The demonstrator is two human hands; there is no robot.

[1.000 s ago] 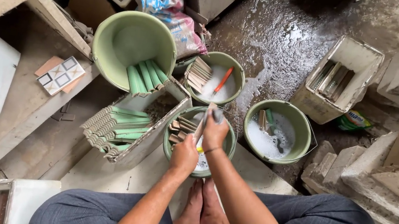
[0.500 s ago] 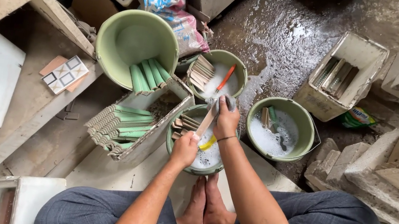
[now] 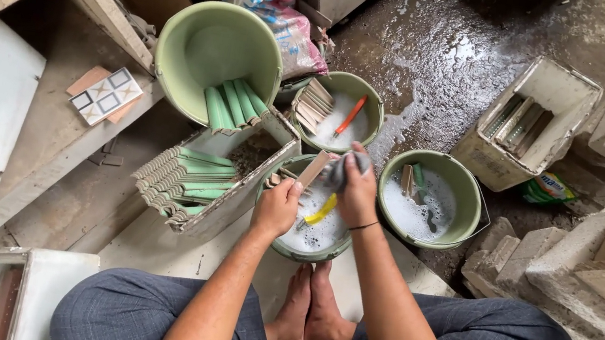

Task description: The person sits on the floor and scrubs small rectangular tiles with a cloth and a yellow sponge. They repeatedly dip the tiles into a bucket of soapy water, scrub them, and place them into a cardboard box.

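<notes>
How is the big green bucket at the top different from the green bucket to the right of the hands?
The big green bucket lies tipped on its side, dry, holding curved green tiles. The right green bucket stands upright, smaller, filled with soapy water. Both are light green and round.

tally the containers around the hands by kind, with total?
Green buckets: 4 (large with curved green tiles, one with orange brush, one under the hands, right one)
Crates: 2 (tile crate, white crate)
Total: 6
</notes>
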